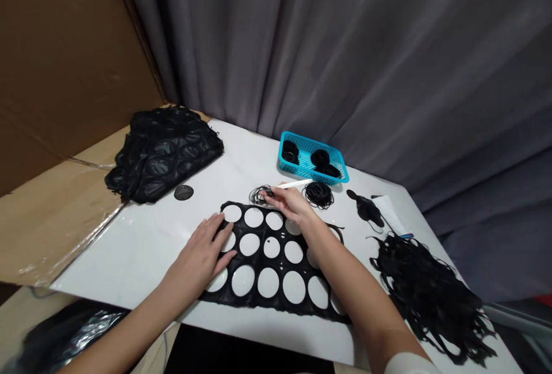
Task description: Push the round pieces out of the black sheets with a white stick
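Note:
A black sheet of thin material with rows of round holes lies on the white table. My left hand rests on its left end, fingers spread and flat. Over the sheet's far edge, my right hand is closed in a pinch around a slim white stick-like tool. The tool's tip is hidden by the fingers. Right by the fingertips is a loose bunch of thin black rings or strands; whether the fingers grip any of them, I cannot tell.
Left stands a folded heap of black sheets, near a black disc. A blue basket holds black bundles. Nearby lie a coil of black rings, a black pouch-like piece and a pile of black strips.

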The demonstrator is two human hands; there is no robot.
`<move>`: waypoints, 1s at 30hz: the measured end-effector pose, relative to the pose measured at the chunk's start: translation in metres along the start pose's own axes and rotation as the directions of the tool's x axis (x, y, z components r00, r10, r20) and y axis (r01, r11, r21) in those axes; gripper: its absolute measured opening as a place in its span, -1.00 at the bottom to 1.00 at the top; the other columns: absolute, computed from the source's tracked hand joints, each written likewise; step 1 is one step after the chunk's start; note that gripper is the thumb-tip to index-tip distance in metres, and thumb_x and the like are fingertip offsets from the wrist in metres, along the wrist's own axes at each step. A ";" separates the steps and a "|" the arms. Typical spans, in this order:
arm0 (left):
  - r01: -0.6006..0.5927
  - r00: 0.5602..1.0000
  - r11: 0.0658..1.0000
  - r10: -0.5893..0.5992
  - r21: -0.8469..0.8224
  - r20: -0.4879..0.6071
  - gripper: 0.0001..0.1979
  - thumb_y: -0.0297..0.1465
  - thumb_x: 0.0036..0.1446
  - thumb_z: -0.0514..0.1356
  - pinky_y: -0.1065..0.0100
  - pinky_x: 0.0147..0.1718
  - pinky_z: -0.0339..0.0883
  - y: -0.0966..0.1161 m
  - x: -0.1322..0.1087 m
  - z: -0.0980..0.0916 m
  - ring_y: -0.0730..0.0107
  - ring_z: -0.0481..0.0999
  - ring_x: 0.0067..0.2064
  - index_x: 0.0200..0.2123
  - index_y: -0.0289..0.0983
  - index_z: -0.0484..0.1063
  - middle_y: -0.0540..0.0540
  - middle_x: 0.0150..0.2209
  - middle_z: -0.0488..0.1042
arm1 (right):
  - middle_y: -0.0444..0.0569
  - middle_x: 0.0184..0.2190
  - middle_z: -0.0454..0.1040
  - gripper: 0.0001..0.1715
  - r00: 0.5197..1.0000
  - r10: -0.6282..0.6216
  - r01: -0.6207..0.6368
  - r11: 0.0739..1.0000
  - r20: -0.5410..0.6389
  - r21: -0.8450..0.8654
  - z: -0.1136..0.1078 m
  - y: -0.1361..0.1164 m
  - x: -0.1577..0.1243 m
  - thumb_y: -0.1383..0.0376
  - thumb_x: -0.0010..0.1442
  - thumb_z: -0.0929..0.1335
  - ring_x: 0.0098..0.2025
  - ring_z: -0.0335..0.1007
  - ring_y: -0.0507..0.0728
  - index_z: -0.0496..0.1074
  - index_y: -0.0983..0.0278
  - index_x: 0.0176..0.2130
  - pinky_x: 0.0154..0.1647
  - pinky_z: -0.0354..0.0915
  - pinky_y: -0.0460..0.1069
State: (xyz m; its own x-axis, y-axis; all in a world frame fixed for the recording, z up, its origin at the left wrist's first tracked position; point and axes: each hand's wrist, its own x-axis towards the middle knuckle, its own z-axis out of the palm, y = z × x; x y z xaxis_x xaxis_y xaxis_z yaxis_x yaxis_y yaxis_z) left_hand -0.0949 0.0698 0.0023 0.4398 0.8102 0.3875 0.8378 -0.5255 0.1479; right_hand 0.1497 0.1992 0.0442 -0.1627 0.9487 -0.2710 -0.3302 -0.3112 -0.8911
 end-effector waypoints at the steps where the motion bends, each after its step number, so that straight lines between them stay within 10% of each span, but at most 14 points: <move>1: 0.013 1.000 1.000 -0.013 0.007 -0.004 -0.41 -0.04 0.44 -0.09 -0.10 0.24 0.26 -0.002 -0.002 -0.002 -0.11 0.34 0.30 0.23 -0.36 0.36 -0.40 0.30 0.30 | -0.07 -0.47 0.47 -0.68 0.998 0.049 -0.051 0.997 0.030 0.059 0.007 0.004 -0.001 0.40 0.05 0.53 -0.23 0.60 0.13 0.32 0.26 -0.47 -0.11 0.56 0.00; 6: 0.000 1.000 1.000 0.000 0.018 0.005 -0.45 -0.09 0.45 -0.06 -0.05 0.27 0.25 -0.004 -0.006 -0.005 -0.03 0.34 0.31 0.23 -0.35 0.37 -0.32 0.29 0.35 | -0.05 -0.38 0.54 -0.70 0.971 0.104 -0.135 0.981 0.214 0.136 0.041 0.023 -0.009 0.34 0.04 0.55 -0.12 0.54 0.12 0.36 0.26 -0.45 0.16 0.42 0.05; 10: 0.005 1.000 0.998 -0.004 0.056 -0.005 -0.47 -0.12 0.45 -0.03 -0.04 0.27 0.26 -0.001 -0.006 -0.005 -0.02 0.32 0.33 0.24 -0.37 0.36 -0.31 0.29 0.35 | -0.12 -0.36 0.51 -0.68 0.948 0.010 0.067 0.972 0.319 -0.226 0.052 0.038 -0.015 0.21 0.04 0.53 -0.20 0.46 0.08 0.33 0.24 -0.45 -0.01 0.36 0.01; 15: 0.018 0.999 1.000 -0.017 0.025 -0.034 -0.50 -0.17 0.46 -0.02 -0.07 0.30 0.20 0.002 -0.010 -0.002 -0.01 0.31 0.34 0.25 -0.39 0.34 -0.34 0.29 0.36 | -0.15 -0.37 0.47 -0.84 0.916 -0.039 0.305 0.714 0.400 -0.630 0.052 0.044 -0.020 0.24 0.14 0.40 -0.29 0.38 0.09 0.34 0.22 -0.41 -0.17 0.28 -0.01; 30: 0.015 0.999 0.999 -0.014 0.031 -0.029 -0.52 -0.22 0.45 0.00 -0.10 0.31 0.17 0.002 -0.011 0.000 -0.05 0.30 0.34 0.25 -0.41 0.34 -0.35 0.27 0.38 | -0.09 -0.31 0.47 -0.87 0.853 -0.143 0.493 0.537 0.502 -0.684 0.053 0.047 -0.029 0.34 0.23 0.35 -0.26 0.40 0.09 0.32 0.22 -0.37 -0.15 0.30 -0.02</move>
State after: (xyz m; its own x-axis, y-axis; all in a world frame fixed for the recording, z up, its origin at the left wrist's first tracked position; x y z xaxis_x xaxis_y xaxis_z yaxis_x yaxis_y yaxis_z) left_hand -0.0982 0.0603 -0.0016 0.4187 0.8095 0.4115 0.8539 -0.5052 0.1251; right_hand 0.0892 0.1543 0.0292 -0.5581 0.8260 0.0790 0.3788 0.3383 -0.8614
